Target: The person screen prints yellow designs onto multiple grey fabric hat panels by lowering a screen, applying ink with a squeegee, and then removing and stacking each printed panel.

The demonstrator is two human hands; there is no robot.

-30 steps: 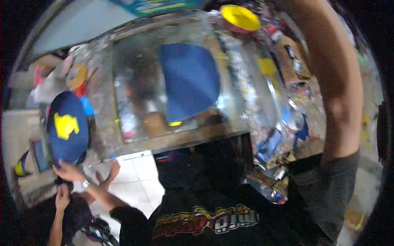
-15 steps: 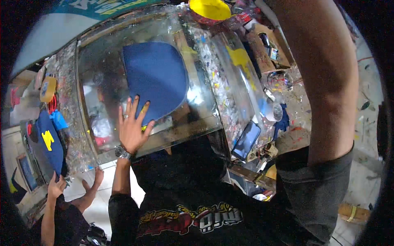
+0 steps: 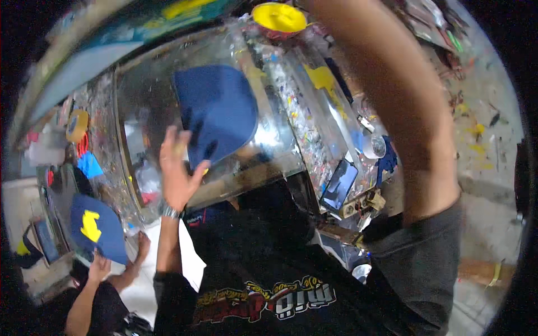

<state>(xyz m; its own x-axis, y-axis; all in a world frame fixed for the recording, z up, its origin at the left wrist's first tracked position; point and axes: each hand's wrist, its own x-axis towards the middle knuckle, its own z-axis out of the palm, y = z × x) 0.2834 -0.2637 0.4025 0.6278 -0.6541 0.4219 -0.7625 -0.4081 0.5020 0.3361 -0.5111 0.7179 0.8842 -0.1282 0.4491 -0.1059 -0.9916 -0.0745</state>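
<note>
A dark blue flat panel (image 3: 221,106), straight on its left side and rounded on the right, lies on a glass-topped table (image 3: 269,168). My left hand (image 3: 182,173) is over the panel's lower left edge, slightly blurred, its fingers apart and nothing in it. A shadow of fingers falls on the panel, so the hand looks raised off it. My right arm (image 3: 409,101) reaches up past the top of the picture, and its hand is out of sight. Beyond that forearm's left side stands a red bowl with yellow paint (image 3: 278,18).
A co-worker's hand (image 3: 100,266) at lower left holds a blue panel with a yellow mark (image 3: 89,224). A phone (image 3: 339,185) and white cup (image 3: 374,147) are on the paint-spattered right side. Tape (image 3: 77,124) and a light blue piece (image 3: 89,164) lie at left.
My left hand has come up off the blue panel. My right arm has swung leftward toward the paint bowl. The co-worker's marked panel has moved right and turned more to view.
</note>
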